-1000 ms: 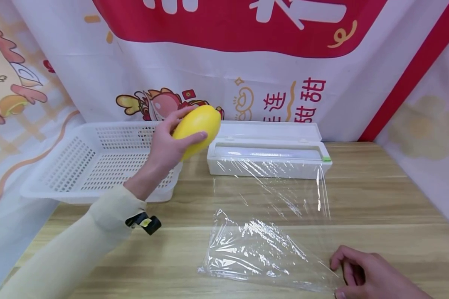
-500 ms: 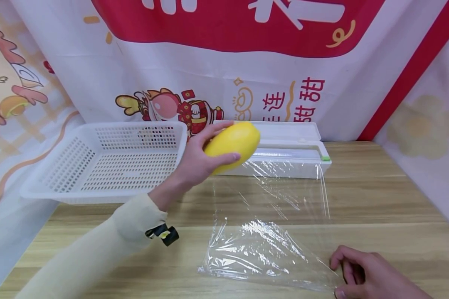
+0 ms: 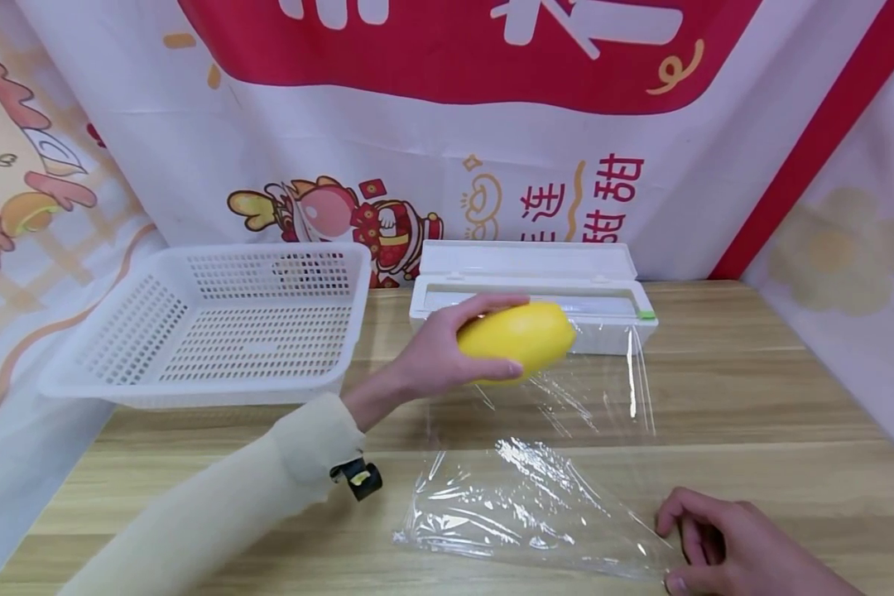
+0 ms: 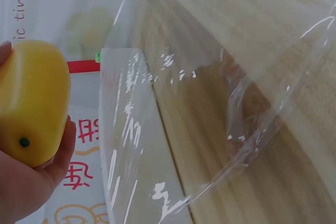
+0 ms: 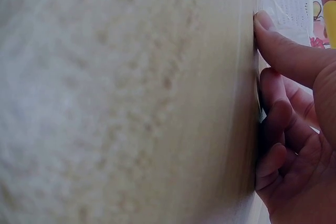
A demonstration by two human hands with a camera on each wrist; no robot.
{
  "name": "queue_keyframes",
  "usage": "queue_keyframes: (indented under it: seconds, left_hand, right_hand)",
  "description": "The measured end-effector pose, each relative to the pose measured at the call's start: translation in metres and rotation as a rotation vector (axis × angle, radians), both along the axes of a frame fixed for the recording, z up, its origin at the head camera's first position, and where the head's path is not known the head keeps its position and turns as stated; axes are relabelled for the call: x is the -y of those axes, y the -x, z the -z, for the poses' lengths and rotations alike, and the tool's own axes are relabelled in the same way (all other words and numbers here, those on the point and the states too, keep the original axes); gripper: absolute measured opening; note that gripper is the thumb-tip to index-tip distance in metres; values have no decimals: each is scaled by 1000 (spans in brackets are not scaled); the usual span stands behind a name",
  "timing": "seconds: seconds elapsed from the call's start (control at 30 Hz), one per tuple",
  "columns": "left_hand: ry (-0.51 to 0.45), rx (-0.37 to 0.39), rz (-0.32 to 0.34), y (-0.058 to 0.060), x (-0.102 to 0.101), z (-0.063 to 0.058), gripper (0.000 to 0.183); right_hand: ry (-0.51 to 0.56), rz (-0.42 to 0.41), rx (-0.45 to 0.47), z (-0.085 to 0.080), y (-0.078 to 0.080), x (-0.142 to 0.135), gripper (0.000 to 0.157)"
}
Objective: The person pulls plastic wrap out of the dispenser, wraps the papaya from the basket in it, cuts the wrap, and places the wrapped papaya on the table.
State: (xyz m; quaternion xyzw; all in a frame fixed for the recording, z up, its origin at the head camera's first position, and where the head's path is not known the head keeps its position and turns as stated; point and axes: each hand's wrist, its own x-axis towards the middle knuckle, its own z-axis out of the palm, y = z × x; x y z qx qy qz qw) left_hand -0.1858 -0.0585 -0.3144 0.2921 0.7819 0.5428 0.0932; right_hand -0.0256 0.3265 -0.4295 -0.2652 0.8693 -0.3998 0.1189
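In the head view my left hand (image 3: 439, 352) grips a smooth yellow mango (image 3: 532, 335), held above the far part of a clear sheet of plastic wrap (image 3: 529, 505). The left wrist view shows the mango (image 4: 37, 98) with a small dark green stem spot, the thumb and fingers round it. The sheet runs from a white wrap dispenser (image 3: 603, 338), whose lid stands up. My right hand (image 3: 737, 542) rests on the table at the sheet's near right corner. Its fingers are loosely curled and its thumb (image 5: 289, 51) is apart from them; whether film lies between is unclear.
A white perforated plastic basket (image 3: 335, 364) stands at the left, with nothing seen inside. The wooden table (image 3: 775, 397) ends at printed cloth (image 3: 566, 132) behind and at both sides. A green piece (image 3: 646, 314) sits at the dispenser's right end.
My left hand has carried the mango right and toward me, from beside the basket to over the plastic wrap, and the mango now lies more level. The right hand has stayed in place.
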Motion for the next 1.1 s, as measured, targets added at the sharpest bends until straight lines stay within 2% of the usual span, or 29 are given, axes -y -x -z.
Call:
queue_keyframes:
  seconds: [0.17,0.33,0.5,0.7,0.87,1.1]
  left_hand:
    - [68,31,79,-1,-12,15,73]
    - [149,17,130,-2,-20,29,76]
    - [182,-1,191,0,-25,41,78]
    - [213,28,227,2,-28,54,79]
    - [197,23,254,3,-30,60,79]
    - [202,16,267,3,-31,62,77]
  right_hand:
    - [-1,0,-3,-1,0,1,41]
    - [-7,2,21,-2,1,2,40]
    - [-17,6,61,-1,2,1,39]
    - [-6,-3,61,0,2,0,37]
    - [-11,-6,84,0,3,1,36]
    - [-3,-24,54,1,5,0,38]
